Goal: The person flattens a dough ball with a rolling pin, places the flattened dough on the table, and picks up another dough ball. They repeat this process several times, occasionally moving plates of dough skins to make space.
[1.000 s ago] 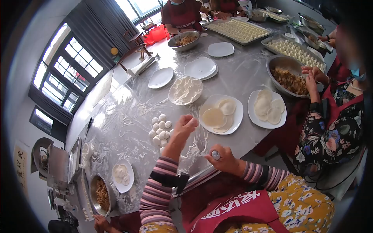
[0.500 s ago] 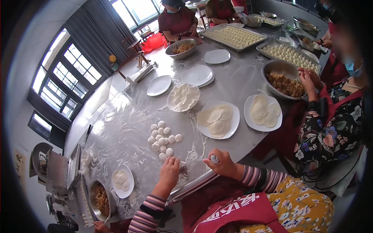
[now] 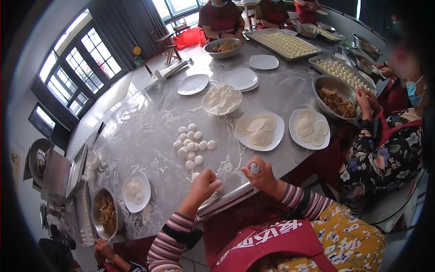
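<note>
Smooth, rounded white dough pieces lie in a loose cluster on the grey metal desk, whose flat surface is streaked with powdery flour; the left hand is curled just beside the lowest piece, though how far it is open and whether it has hold of anything I cannot tell; the right hand is closed around a pale, round-ended object, only its end showing.

Beyond the cluster sits a white dish heaped with soft, uneven flour; to its right, two white rounded-square plates carry thin, overlapping dough discs; farther right, a shiny steel bowl holds coarse brown filling; at the far side, a rectangular metal tray bears rows of small pale pieces.

The wearer's dark red cloth apron carries white Chinese characters, partly lost in folds.
</note>
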Available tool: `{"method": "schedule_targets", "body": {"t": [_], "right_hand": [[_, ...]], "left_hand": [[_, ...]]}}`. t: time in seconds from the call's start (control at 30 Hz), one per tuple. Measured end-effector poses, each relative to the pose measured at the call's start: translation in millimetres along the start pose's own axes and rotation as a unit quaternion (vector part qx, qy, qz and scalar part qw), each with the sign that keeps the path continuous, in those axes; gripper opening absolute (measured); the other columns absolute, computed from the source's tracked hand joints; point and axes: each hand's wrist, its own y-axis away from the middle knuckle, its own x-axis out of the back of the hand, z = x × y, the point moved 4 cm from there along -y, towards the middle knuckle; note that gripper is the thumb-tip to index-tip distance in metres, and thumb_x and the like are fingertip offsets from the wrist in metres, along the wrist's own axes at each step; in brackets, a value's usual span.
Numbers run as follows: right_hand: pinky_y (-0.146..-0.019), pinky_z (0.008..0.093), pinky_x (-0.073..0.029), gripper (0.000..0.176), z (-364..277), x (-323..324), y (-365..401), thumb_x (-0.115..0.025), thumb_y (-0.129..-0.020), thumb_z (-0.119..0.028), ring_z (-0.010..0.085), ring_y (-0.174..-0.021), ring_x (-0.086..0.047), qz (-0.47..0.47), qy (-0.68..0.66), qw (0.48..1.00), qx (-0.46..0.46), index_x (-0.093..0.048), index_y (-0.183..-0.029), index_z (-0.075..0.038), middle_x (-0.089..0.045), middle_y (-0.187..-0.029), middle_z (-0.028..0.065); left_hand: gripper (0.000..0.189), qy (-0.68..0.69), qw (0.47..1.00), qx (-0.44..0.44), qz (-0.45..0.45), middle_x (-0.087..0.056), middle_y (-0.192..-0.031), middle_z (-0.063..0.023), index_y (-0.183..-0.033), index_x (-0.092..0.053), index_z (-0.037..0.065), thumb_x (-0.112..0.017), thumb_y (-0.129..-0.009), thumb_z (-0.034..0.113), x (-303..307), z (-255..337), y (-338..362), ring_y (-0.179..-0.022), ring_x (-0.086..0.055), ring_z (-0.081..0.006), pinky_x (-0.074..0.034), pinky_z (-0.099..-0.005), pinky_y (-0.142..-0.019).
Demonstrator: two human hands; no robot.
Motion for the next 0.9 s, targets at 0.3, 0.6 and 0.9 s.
{"method": "schedule_targets", "body": {"t": [0.3,0.6,0.9], "right_hand": [[-0.049,0.0355,-0.042,0.023,1,-20,-40,-0.073,-0.073,-0.008,0.0304,-0.055,-0.055,-0.017,0.027,0.999,0.020,-0.050,-0.078,-0.005,-0.053,-0.062,0.0138],[-0.050,0.0406,-0.043,0.024,25,-32,-47,-0.071,-0.073,-0.007,0.0388,-0.057,-0.054,0.034,0.063,0.997,0.031,-0.049,-0.081,-0.005,-0.054,-0.066,0.0173],[-0.050,0.0386,-0.043,0.025,18,-14,-16,-0.072,-0.072,-0.005,0.0342,-0.053,-0.054,0.022,0.042,0.999,0.004,-0.047,-0.079,-0.004,-0.051,-0.061,0.0149]], "left_hand": [[0.017,0.061,0.996,0.011,-0.059,-0.065,-0.073,-0.0156,-0.080,-0.066,0.001,-0.066,-0.072,0.015,-27,-3,-24,-0.069,-0.064,-0.0262,-0.048,-0.0363,-0.065],[0.016,-0.026,0.999,0.011,-0.019,-0.063,-0.080,-0.0190,-0.084,-0.063,0.004,-0.063,-0.074,0.016,-20,-3,-21,-0.078,-0.061,-0.0357,-0.047,-0.0405,-0.068],[0.010,0.038,0.996,0.005,-0.074,-0.062,-0.070,-0.0107,-0.081,-0.062,-0.001,-0.063,-0.076,0.008,-18,-13,-11,-0.067,-0.059,-0.0184,-0.046,-0.0322,-0.061]]}}
